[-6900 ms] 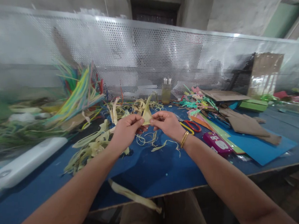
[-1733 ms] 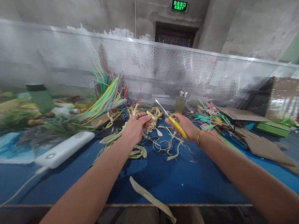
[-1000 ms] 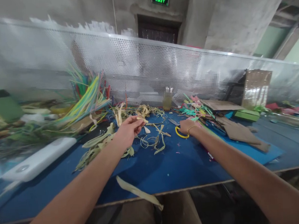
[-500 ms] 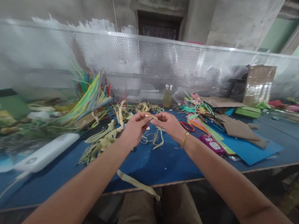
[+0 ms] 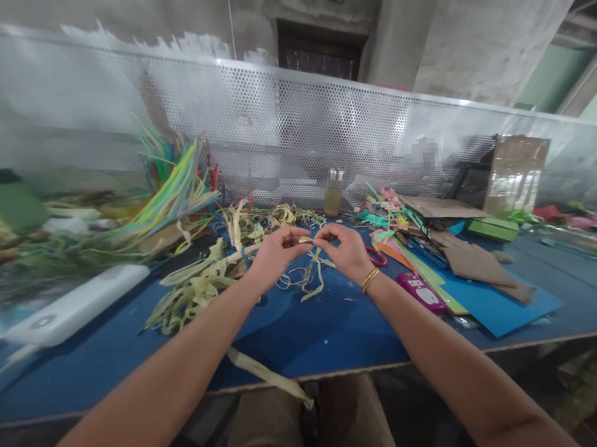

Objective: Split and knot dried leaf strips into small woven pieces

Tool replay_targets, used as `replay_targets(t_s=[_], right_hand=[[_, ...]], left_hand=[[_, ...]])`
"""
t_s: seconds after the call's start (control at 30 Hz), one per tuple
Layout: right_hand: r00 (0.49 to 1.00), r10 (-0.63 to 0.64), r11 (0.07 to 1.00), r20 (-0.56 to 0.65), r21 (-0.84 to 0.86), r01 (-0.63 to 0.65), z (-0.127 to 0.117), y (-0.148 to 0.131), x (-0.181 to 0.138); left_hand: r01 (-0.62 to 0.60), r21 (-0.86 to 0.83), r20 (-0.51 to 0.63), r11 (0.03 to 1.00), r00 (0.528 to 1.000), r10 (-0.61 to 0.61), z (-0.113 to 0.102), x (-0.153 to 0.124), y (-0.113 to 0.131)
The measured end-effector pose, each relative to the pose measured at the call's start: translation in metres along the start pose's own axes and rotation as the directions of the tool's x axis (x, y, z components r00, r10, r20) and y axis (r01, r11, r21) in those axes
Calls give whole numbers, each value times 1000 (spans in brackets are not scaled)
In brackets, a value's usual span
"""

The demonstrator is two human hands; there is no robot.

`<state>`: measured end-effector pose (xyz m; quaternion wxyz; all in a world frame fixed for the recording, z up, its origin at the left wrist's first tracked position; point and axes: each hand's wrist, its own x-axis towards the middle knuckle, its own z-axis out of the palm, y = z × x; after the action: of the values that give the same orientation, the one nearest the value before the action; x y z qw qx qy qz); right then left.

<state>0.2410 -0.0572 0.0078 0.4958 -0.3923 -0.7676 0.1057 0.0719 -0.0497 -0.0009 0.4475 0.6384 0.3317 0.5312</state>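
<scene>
Above the worktop (image 5: 345, 348), the left hand (image 5: 278, 256) and the right hand (image 5: 344, 250) are sitting close together, both pinching a short pale strip (image 5: 306, 240) between thumb and fingers, which are partly hiding it. It is looking like dry husk, so it is probably weighing almost nothing, bending readily and risking a split if tugged. Gripping lightly near each end is likely suiting it best. Loose strips (image 5: 195, 292) are lying heaped near the left hand.
</scene>
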Motion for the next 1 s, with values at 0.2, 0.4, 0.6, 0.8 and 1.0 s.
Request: replay_targets(t_s=[0.2,0.4,0.6,0.8,1.0], right_hand=[[999,3,1000,52,-18,-2,4,5,-11],[1000,-5,1000,28,3,5,4,10,-12],[997,53,998,60,33,-55,8,13,-13],[997,27,999,77,20,-28,7,14,-12],[996,6,1000,94,-27,-3,4,11,-9]], left_hand=[[24,156,-29,987,999,-20,-3,-5,-1],[66,188,-35,980,998,-61,-4,-4,-7],[50,220,-59,974,998,-38,-6,-4,-10],[64,195,-52,979,997,-55,-5,-4,-8],[88,124,-72,988,994,-79,-1,-4,-9]])
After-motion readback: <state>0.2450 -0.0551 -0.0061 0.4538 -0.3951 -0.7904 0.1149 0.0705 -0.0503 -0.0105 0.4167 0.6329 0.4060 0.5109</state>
